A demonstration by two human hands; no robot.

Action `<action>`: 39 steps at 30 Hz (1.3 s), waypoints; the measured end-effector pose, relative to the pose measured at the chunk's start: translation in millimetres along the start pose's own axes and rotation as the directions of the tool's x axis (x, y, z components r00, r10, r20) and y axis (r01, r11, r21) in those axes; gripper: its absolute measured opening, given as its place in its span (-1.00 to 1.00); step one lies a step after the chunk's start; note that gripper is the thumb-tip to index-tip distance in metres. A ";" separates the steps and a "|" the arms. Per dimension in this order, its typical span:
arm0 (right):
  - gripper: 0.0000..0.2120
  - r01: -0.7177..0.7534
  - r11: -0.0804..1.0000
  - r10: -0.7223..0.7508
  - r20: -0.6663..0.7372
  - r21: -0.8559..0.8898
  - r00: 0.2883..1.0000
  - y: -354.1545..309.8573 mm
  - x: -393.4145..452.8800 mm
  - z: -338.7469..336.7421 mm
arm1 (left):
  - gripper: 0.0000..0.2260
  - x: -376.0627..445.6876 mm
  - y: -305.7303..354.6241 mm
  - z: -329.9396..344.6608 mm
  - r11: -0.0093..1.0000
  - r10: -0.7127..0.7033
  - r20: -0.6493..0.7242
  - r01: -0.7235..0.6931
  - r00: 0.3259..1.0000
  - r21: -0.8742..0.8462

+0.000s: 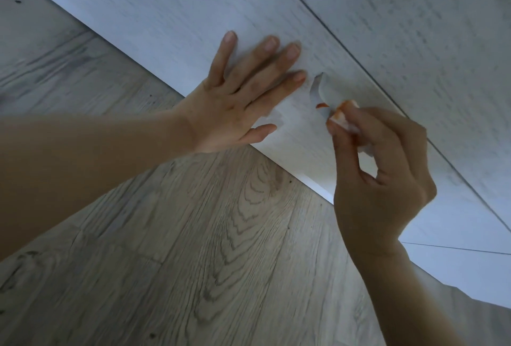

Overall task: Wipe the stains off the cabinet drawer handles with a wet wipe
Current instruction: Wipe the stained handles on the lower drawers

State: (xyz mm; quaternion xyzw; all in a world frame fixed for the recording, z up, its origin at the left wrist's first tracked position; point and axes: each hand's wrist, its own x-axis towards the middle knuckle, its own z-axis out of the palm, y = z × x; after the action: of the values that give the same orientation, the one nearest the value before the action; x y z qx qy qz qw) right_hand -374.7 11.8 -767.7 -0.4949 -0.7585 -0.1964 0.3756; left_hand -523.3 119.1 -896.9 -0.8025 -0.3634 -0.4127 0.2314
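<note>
Right hand (378,179) pinching an orange-smeared wet wipe (345,118) against the recessed drawer handle (320,91), an orange stain (320,105) beside the wipe, left hand (235,99) flat, fingers spread, on the white drawer front (193,27), wood-grain floor (193,248) below

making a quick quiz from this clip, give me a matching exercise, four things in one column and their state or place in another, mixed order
Things
1. left hand
2. right hand
3. wet wipe
4. stain

States
A. orange smear at the handle cutout
B. bunched, stained orange, pinched in fingers
C. flat, fingers spread on the drawer front
D. pinches the wipe beside the cutout

Pairs: 1-C, 2-D, 3-B, 4-A
</note>
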 end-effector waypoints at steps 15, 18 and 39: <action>-0.92 -0.188 0.982 0.185 -0.102 -0.015 0.977 -18.0 10.4 18.6 | -0.23 0.9 4.4 -2.3 0.999 -0.024 0.015 0.024 1.000 -0.024; -0.94 -0.229 0.973 0.231 -0.142 0.035 0.962 -23.6 10.5 6.2 | -0.23 0.7 0.1 -3.1 1.000 0.004 0.012 -0.004 1.000 -0.006; -0.92 0.135 0.984 -0.137 -0.008 -0.118 0.991 -2.5 -0.8 8.0 | -0.27 -0.3 -7.7 -5.8 0.998 0.053 0.020 -0.053 0.998 0.028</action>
State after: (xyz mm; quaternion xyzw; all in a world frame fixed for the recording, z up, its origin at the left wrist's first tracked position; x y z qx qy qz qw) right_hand -379.8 15.6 -773.2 -0.4616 -0.7746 -0.2696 0.3378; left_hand -532.2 119.9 -893.5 -0.8124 -0.3499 -0.3937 0.2501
